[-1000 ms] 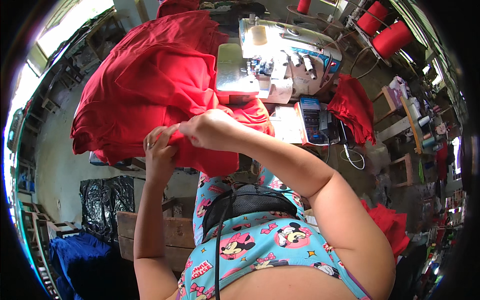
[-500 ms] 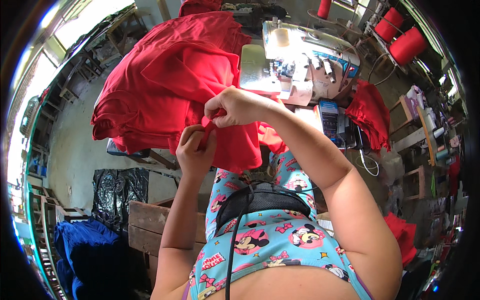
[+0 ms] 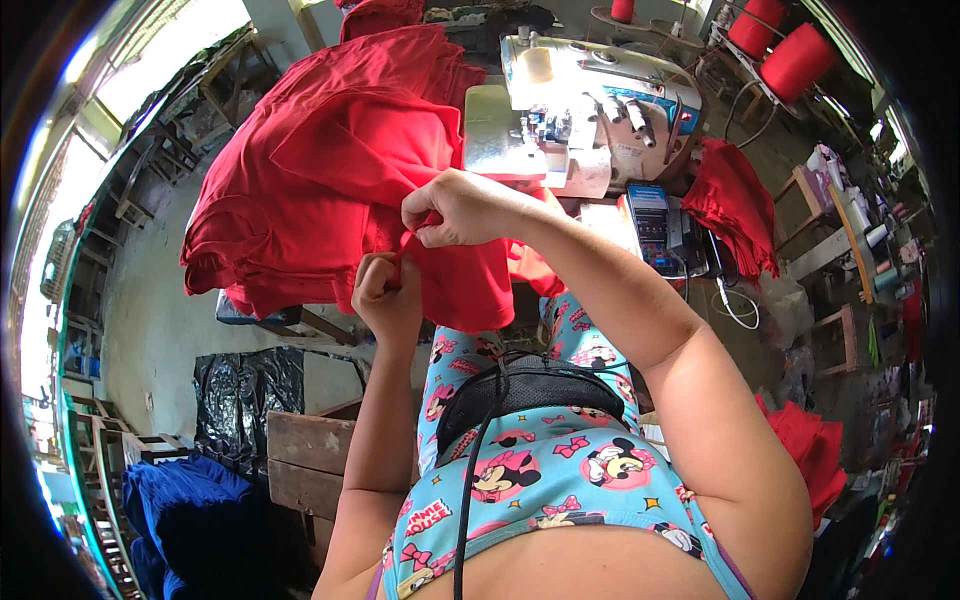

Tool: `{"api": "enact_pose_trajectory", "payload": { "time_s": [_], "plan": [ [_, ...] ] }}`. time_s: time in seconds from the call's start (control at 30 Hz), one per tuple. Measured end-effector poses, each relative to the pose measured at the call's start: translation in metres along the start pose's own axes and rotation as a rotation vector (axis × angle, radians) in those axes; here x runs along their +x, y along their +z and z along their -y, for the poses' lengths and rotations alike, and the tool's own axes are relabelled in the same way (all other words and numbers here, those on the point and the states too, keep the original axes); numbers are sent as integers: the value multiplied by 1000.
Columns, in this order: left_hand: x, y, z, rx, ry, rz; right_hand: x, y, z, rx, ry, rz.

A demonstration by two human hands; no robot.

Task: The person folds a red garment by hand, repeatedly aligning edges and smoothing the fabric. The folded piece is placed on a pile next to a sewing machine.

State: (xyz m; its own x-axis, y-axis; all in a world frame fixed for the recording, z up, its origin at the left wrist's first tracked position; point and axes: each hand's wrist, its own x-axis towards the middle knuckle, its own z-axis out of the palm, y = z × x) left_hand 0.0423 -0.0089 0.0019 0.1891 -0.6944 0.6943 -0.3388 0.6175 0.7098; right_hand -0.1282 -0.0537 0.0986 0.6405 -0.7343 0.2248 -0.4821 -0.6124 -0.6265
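Observation:
A piece of red fabric [image 3: 468,285] hangs over the near edge of the work surface, above my lap. My left hand [image 3: 388,300] is closed on its edge, fingers curled toward the palm. Just above and to the right, my right hand [image 3: 455,212] pinches the same fabric between thumb and fingers. The two hands are close together but apart, with a short stretch of cloth between them. Behind them lies a large heap of red garments [image 3: 320,170]. What exactly sits between the fingertips is partly hidden.
A sewing machine [image 3: 610,110] stands beyond my right hand, with a phone [image 3: 650,225] beside it. Red thread cones [image 3: 797,62] are at the upper right. More red cloth [image 3: 728,205] hangs at the right. Blue fabric [image 3: 195,510] and a black plastic bag [image 3: 245,395] lie lower left.
The whole view has shifted slightly. Both hands keep their grip on the red fabric, and the gap between them looks a little wider.

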Motion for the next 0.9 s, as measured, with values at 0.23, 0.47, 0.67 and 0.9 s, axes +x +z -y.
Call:
{"api": "enact_pose_trajectory", "payload": {
  "time_s": [0.23, 0.47, 0.67, 0.9],
  "plan": [
    [10, -8, 1, -189, -294, 68, -4, 3, 15, -133, 15, -125],
    [55, -1, -5, -570, -764, 47, 12, 7, 5, -102, 37, -405],
    [178, 96, -24, 455, 424, 433, 26, 6, -51, 325, 258, -1230],
    [125, 171, 21, 639, 633, 685, -37, 43, -87, 293, 538, -1354]
  ]
}}
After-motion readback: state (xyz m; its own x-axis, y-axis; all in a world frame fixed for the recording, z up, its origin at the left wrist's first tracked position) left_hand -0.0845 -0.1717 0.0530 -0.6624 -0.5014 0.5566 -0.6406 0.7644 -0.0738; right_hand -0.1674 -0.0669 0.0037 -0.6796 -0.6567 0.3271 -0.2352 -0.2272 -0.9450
